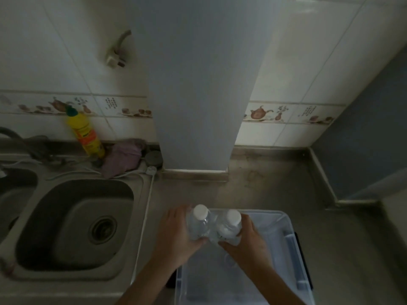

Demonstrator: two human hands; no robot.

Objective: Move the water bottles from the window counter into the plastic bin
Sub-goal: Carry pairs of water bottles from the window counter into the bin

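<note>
Two clear water bottles, left bottle and right bottle, are held upright, side by side and touching, over the far end of the plastic bin. Left bottle is gripped by left hand, right bottle by right hand. Sink lies left.

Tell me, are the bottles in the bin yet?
Almost. The left hand holds one bottle and the right hand holds another bottle, both upright over the far end of the bin. Nothing else shows inside the bin, so no bottle looks put away yet. Left to do: lower these two in and let go.
</note>
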